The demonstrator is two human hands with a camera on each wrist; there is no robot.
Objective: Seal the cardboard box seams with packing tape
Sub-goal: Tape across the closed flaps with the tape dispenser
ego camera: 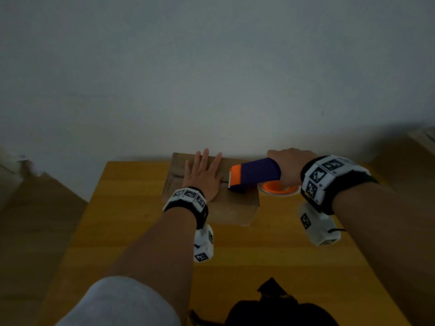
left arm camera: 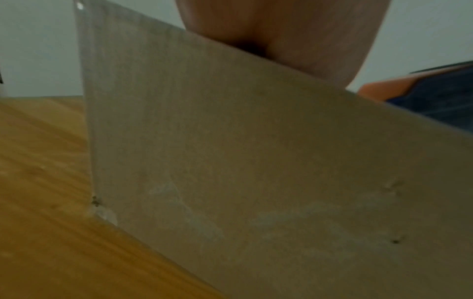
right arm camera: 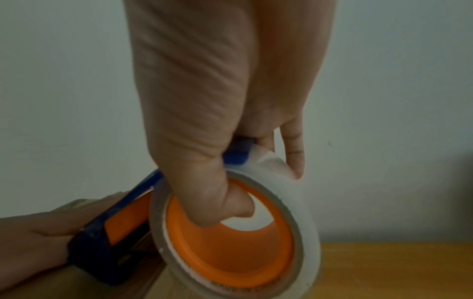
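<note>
**Tape dispenser meets the box top, left palm bracing**

On the left of the wooden table [ego camera: 131, 222], one left hand [ego camera: 203, 176] lies flat with fingers spread and straight on top of the cardboard box [ego camera: 233, 205], pressing it down. The box sits at the far edge of the table, near the wall. Its side panel fills the left wrist view, a plain brown face with faint scuffs and what may be clear tape at the lower corner (too blurred to be sure). Cardboard of this kind is likely light and fairly stiff, yet it should dent under hard pressure, so a broad flat palm on the flaps is a sound place to hold it.

Just right of that hand, one tape dispenser [ego camera: 255, 174], blue with an orange front, rests its nose on the box top, close beside the left fingers. It carries one roll of clear tape [right arm camera: 294, 202] on an orange hub. The tape film will probably be thin, slippery on its back and quick to stick to itself.

Furthest right, one right hand [ego camera: 290, 165] is wrapped round the dispenser, thumb hooked through the hub and fingers over the roll. That hub grip looks firm enough for a steady pull.
</note>
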